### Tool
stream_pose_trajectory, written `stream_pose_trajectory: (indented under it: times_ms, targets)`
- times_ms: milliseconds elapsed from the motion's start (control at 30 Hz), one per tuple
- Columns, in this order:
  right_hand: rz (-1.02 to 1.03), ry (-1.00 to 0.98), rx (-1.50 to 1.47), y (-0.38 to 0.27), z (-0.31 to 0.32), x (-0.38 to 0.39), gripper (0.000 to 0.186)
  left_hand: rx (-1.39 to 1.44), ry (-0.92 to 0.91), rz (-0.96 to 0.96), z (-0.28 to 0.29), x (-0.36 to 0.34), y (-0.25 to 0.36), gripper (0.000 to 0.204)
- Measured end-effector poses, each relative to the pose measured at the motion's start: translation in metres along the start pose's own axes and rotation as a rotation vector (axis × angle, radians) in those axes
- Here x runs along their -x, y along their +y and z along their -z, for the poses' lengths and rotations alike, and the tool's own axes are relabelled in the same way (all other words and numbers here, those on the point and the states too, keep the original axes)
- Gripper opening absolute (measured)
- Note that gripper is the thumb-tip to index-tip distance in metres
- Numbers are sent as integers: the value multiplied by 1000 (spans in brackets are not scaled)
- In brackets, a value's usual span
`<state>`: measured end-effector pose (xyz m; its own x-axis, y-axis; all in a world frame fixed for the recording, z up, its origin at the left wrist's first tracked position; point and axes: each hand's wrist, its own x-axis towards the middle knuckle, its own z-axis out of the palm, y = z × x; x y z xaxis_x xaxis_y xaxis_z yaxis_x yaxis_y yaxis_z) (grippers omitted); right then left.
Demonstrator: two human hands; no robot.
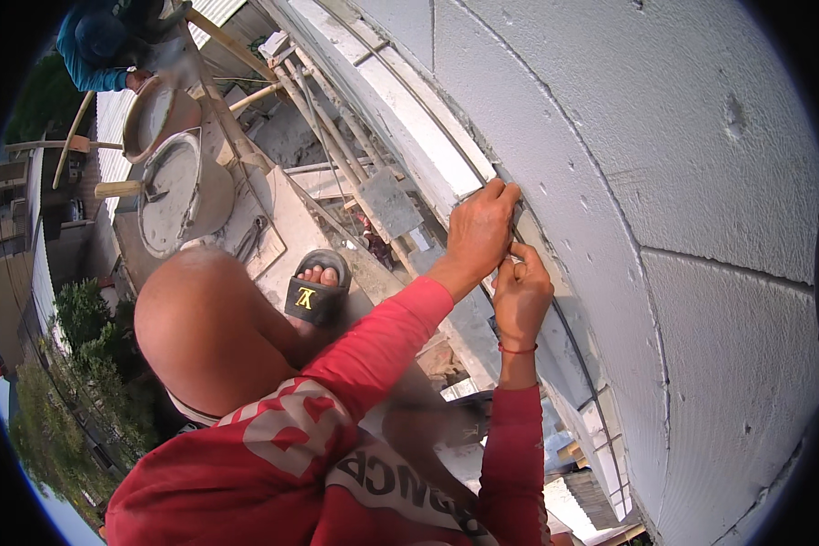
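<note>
Dark metal rod [574,344] along the ledge [428,136], at the curled fingers of left hand [478,227] and right hand [523,296]; exact grasp indeterminable. Block wall [728,164] right of the fingers; open room left, beyond the ledge's edge.

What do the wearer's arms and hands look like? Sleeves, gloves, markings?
Long red sleeves, left and right, both ending near the wrist. Large pale print high on the left one. Left hand and right hand are ungloved. Thin red bracelet on the right wrist. No cables visible on either arm.
</note>
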<state>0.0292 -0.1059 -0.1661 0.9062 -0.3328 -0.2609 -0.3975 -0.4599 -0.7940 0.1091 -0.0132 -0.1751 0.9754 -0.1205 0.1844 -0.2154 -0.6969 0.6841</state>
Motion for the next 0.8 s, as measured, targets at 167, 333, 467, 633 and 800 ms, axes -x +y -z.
stream_pose_trajectory:
  times_ms: [167, 333, 467, 633, 800]
  targets:
    - [217, 205, 143, -4, -22, 6, 18, 55, 52, -73, -3, 3, -12, 11]
    - [208, 323, 117, -10, -31, 5, 15, 176, 103, -135, -3, 4, -20, 10]
    - [186, 284, 99, -14, -20, 1, 14, 229, 91, -119, 1, -1, -20, 10]
    - [108, 127, 23, -19, -4, -1, 16, 300, -212, 38, 19, -25, -24, 12]
    - [34, 133, -64, -20, -15, 2, 25, 301, -321, -80, 28, -38, -31, 13]
